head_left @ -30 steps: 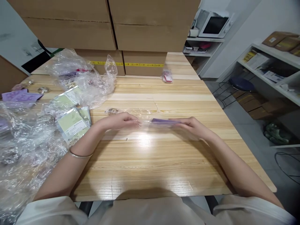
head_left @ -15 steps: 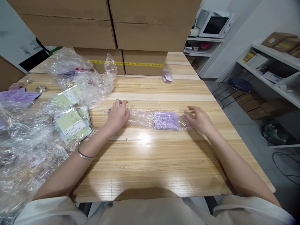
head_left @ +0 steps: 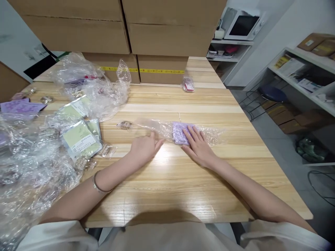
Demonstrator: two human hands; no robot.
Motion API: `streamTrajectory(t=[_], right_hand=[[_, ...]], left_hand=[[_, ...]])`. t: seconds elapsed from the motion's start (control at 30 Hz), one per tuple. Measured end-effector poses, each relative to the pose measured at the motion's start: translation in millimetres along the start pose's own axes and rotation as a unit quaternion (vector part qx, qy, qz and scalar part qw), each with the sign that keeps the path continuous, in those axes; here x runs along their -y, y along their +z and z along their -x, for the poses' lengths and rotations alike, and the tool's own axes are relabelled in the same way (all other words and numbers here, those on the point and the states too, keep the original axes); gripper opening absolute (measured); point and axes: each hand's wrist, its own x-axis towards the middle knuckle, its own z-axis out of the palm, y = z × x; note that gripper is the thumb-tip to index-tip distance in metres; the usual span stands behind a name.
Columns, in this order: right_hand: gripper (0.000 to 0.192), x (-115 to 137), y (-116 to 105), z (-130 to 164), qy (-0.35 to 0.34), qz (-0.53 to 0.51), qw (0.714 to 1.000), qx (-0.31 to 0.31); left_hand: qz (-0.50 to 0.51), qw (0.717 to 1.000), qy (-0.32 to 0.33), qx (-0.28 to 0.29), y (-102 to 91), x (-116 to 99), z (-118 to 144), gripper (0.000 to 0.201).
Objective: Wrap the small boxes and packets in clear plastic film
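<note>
Our right hand (head_left: 199,148) presses flat, fingers spread, on a purple card (head_left: 179,132) inside a clear plastic sleeve (head_left: 162,129) near the middle of the desk (head_left: 183,181), while our left hand (head_left: 145,148) rests open and empty on the sleeve's near edge. Green packets (head_left: 80,137) and crumpled plastic wrap (head_left: 86,83) crowd the desk's left edge; cardboard boxes (head_left: 162,69) line its far edge.

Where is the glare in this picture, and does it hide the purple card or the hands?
In the head view, a bright glare patch lies on the wooden table, between the left hand and the right hand; the purple card in its clear plastic bag stays readable. The picture's edges bend, and the plastic heap at left looks soft.
</note>
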Motion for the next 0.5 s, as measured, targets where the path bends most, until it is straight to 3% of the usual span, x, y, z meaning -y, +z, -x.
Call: streamTrajectory(t=[0.1, 0.2, 0.27, 0.37, 0.5], right_hand=[[0.063, 1, -1, -1, 0.003, -0.005, 1.000, -0.007], [0.061, 4, 1, -1, 0.005, 0.000, 1.000, -0.017], [0.061, 5, 3, -2, 0.002, 0.014, 1.000, -0.026], [0.054, 8, 2, -4, -0.001, 0.058, 0.998, -0.024], [0.035, 23, -13, 3, -0.004, 0.164, 0.986, -0.012]], left_hand=[[0.112, 0.990, 0.035, -0.084, 4.6, 2, -11, 0.072], [0.255, 0.951, 0.099, -0.143, 15.1, -5, -20, 0.067], [0.290, 0.928, 0.169, -0.165, 23.2, -15, -25, 0.060], [0.247, 0.918, 0.271, -0.154, 33.1, -35, -30, 0.058], [0.180, 0.930, 0.304, -0.101, 42.3, -51, -34, 0.059]])
